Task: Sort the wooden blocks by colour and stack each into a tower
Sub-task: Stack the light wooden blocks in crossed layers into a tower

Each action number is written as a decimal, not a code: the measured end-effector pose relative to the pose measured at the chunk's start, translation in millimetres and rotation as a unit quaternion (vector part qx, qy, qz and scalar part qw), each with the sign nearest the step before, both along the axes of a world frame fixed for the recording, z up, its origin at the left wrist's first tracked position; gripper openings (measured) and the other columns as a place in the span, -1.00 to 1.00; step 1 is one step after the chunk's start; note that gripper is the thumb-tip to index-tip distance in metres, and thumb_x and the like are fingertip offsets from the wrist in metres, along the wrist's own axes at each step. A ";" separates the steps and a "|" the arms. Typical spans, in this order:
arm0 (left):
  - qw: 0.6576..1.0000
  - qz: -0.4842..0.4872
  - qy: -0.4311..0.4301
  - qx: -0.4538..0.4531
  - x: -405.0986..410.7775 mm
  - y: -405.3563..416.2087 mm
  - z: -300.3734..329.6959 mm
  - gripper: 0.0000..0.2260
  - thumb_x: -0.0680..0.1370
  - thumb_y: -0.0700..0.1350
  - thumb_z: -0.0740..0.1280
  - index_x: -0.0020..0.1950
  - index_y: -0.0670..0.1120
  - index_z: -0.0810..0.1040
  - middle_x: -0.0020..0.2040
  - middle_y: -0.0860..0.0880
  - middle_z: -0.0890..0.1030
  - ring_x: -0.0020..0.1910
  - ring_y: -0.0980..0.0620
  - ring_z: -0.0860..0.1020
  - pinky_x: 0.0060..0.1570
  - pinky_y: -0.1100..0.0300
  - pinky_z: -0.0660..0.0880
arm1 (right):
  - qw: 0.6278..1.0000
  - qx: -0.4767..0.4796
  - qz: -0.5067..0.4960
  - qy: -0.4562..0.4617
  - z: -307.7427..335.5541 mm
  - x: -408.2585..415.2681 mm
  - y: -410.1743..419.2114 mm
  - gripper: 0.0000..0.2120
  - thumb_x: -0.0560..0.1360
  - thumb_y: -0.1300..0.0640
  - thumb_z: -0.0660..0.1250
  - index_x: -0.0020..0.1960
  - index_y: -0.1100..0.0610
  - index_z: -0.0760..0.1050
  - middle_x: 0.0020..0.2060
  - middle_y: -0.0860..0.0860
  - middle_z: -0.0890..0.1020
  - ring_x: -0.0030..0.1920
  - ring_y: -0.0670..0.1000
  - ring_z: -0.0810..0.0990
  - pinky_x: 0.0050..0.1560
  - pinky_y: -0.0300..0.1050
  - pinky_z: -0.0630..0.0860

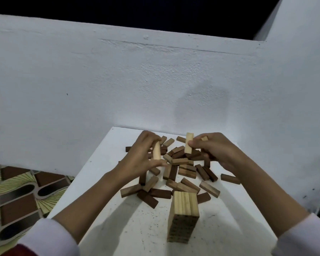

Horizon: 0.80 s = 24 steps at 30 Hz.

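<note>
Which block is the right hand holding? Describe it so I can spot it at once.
Start at the white table and its loose pile of blocks. Above the pile's far right side, the right hand pinches a pale block between thumb and fingers. It stands upright in the air, and it is lighter than the brown blocks below.

We see two bare forearms reaching in from the bottom corners, each ending in a bare hand, the left hand [139,156] and the right hand [216,150], with no rings, watch or bracelet showing on either. Each arm comes out of a white long sleeve pushed up toward the elbow, the left sleeve [50,237] and the right sleeve [303,237], both of plain, soft cloth with a rounded cuff. At the bottom left edge, under the left sleeve, we make out a strip of dark red fabric [20,253].
</note>
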<state>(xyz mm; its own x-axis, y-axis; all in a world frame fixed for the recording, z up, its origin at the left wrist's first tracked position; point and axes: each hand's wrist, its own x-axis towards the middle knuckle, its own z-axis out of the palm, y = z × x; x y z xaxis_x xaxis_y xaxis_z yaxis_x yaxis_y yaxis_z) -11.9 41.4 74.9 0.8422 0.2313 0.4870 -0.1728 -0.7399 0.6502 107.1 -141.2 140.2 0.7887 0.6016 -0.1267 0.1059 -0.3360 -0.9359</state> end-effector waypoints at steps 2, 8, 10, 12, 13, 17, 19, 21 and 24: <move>0.999 -0.009 -0.027 0.043 -7.5 -7.5 14.0 -0.45 0.29 -0.14 0.58 0.21 -0.13 0.47 0.04 0.04 0.37 0.03 0.29 0.38 -0.02 0.55 0.30 | 0.999 0.001 0.036 -0.006 11.8 -19.4 7.1 -0.86 0.43 0.18 0.43 -0.09 0.27 0.58 -0.60 -0.07 0.45 -0.61 -0.12 0.31 -0.53 -0.32 0.29; 0.994 -0.006 -0.089 0.069 -40.4 -13.9 30.6 -0.40 0.32 -0.10 0.55 0.30 -0.16 0.44 0.03 0.16 0.32 0.02 0.23 0.38 -0.01 0.54 0.37 | 0.995 0.014 0.097 -0.035 24.8 -65.5 27.1 -0.87 0.43 0.18 0.43 -0.13 0.24 0.55 -0.62 -0.07 0.48 -0.59 -0.10 0.35 -0.39 -0.21 0.33; 0.993 -0.004 -0.104 0.062 -50.6 -11.1 28.1 -0.46 0.32 -0.05 0.52 0.24 -0.17 0.48 0.04 0.08 0.36 0.02 0.23 0.38 -0.06 0.51 0.39 | 0.993 0.013 0.111 -0.040 22.3 -73.8 31.2 -0.88 0.42 0.17 0.45 -0.16 0.21 0.56 -0.56 -0.03 0.51 -0.58 -0.08 0.34 -0.38 -0.18 0.31; 0.991 0.011 -0.116 0.073 -63.2 -6.3 22.3 -0.49 0.32 0.04 0.48 0.18 -0.17 0.50 0.02 0.03 0.39 0.01 0.27 0.38 -0.07 0.52 0.35 | 0.991 -0.004 0.122 -0.057 16.3 -86.2 37.4 -0.88 0.43 0.12 0.44 -0.12 0.16 0.56 -0.49 -0.06 0.53 -0.54 -0.10 0.38 -0.41 -0.20 0.31; 0.991 0.020 -0.115 0.070 -70.3 -2.8 17.2 -0.50 0.32 0.06 0.46 0.16 -0.16 0.51 0.01 0.01 0.41 0.00 0.27 0.38 -0.08 0.51 0.35 | 0.990 -0.015 0.114 -0.081 11.8 -94.6 41.8 -0.86 0.46 0.08 0.41 -0.06 0.12 0.53 -0.39 -0.07 0.55 -0.48 -0.11 0.42 -0.39 -0.23 0.34; 0.994 0.060 -0.086 0.041 -96.2 12.4 -17.1 -0.51 0.30 0.11 0.43 0.13 -0.11 0.52 -0.04 -0.01 0.45 -0.03 0.22 0.40 -0.09 0.46 0.35 | 0.979 0.055 0.067 -0.182 -16.7 -133.8 60.6 -0.77 0.56 0.05 0.23 0.12 0.05 0.21 0.07 0.05 0.42 0.03 -0.06 0.49 -0.03 -0.26 0.46; 0.996 0.066 -0.050 0.020 -105.3 19.0 -44.1 -0.59 0.29 0.12 0.41 0.08 0.02 0.52 -0.10 0.00 0.44 -0.08 0.21 0.40 -0.11 0.45 0.34 | 0.969 0.094 0.078 -0.215 -36.7 -159.0 69.1 -0.84 0.59 0.16 0.16 0.11 0.07 0.19 0.11 0.09 0.38 0.01 -0.21 0.44 -0.03 -0.42 0.38; 0.997 0.075 0.008 0.003 -111.6 23.7 -73.4 -0.67 0.28 0.09 0.42 -0.01 0.24 0.42 -0.11 0.03 0.44 -0.09 0.23 0.39 -0.12 0.42 0.33 | 0.955 0.096 0.085 -0.267 -65.4 -176.0 75.8 -0.89 0.59 0.25 0.13 0.11 0.15 0.27 0.08 0.06 0.36 -0.06 -0.33 0.37 -0.08 -0.50 0.31; 0.991 0.089 0.100 -0.002 -117.1 24.7 -112.6 -0.61 0.31 -0.06 0.54 -0.01 0.20 0.44 -0.06 0.04 0.43 -0.08 0.19 0.36 -0.10 0.34 0.30 | 0.948 0.026 0.078 -0.306 -122.6 -178.3 82.9 -0.82 0.58 0.23 0.17 0.17 0.20 0.39 0.10 0.02 0.40 -0.03 -0.24 0.37 0.00 -0.35 0.36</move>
<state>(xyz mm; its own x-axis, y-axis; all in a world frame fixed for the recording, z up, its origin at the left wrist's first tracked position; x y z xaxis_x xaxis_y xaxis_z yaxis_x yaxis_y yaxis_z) -129.0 66.1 -37.7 0.8674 0.3860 0.3141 0.0923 -0.7450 0.6606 -71.2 -58.3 17.6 0.6053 0.7101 0.3596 0.6800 -0.2264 -0.6974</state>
